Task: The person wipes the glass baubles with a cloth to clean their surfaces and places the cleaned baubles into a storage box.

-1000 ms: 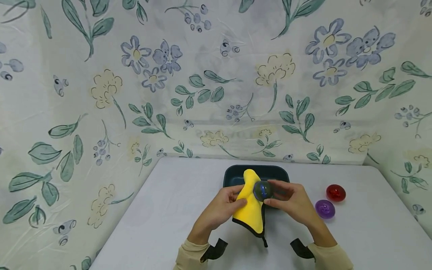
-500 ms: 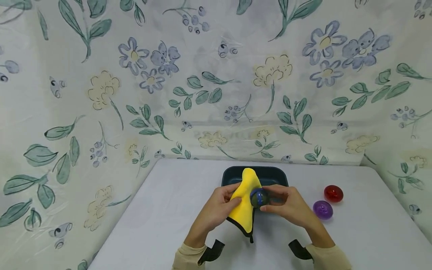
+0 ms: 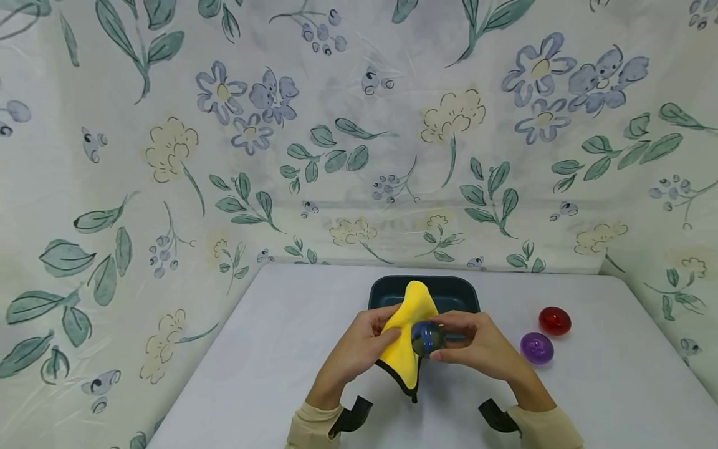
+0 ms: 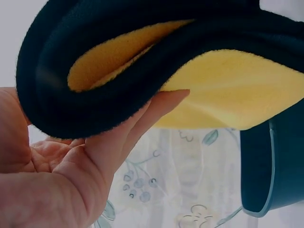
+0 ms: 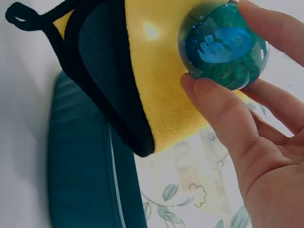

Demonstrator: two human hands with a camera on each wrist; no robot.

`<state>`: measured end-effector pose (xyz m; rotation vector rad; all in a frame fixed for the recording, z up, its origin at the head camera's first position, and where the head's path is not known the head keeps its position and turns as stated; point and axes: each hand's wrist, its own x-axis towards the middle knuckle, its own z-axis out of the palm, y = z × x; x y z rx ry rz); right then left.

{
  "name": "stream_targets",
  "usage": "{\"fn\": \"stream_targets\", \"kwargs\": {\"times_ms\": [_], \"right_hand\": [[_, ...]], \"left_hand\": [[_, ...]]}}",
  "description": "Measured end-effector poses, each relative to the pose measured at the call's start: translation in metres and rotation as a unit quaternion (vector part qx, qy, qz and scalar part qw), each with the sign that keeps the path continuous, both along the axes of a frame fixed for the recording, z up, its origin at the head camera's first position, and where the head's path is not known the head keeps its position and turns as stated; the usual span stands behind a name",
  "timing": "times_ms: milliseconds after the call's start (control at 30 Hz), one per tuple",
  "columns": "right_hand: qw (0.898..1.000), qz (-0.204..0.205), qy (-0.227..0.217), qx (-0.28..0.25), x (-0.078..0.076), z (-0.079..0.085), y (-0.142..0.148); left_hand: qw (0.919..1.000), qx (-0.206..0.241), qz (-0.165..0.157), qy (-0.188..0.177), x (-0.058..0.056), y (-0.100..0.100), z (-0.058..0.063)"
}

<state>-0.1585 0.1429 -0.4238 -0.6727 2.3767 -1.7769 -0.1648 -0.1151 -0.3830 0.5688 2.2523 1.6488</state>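
Observation:
My left hand (image 3: 361, 349) holds a yellow cloth (image 3: 415, 305) with a dark edging and a small hanging loop, its thumb lying on the front. In the left wrist view the cloth (image 4: 237, 85) curls over the fingers and shows a dark reverse side. My right hand (image 3: 485, 346) pinches a clear, shiny ball (image 3: 426, 338) with blue and green inside, between thumb and fingers. The ball sits against or just in front of the cloth's yellow face; the right wrist view shows this ball (image 5: 228, 47) close up, with a blue oval in it.
A dark teal tray (image 3: 457, 292) stands behind the hands, partly covered by the cloth. To the right, a red shiny ball (image 3: 555, 321) and a purple shiny ball (image 3: 536, 348) lie on the white table (image 3: 269, 368). A flowered sheet (image 3: 314, 187) hangs behind and at the sides.
The right hand has brought the ball slightly down and left across the cloth, and the ball has turned. The left hand has shifted a little left with the cloth.

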Motion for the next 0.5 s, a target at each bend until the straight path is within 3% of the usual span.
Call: {"fn": "stream_targets", "kwargs": {"times_ms": [167, 500], "right_hand": [[1.0, -0.003, 0.005, -0.012, 0.0014, -0.0002, -0.0018], [0.996, -0.002, 0.061, -0.063, 0.0007, -0.003, -0.0028]], "left_hand": [[0.9998, -0.001, -0.016, -0.008, -0.0014, -0.0016, -0.0008], [0.9984, 0.014, -0.052, -0.018, -0.0058, -0.0016, -0.0044]]}}
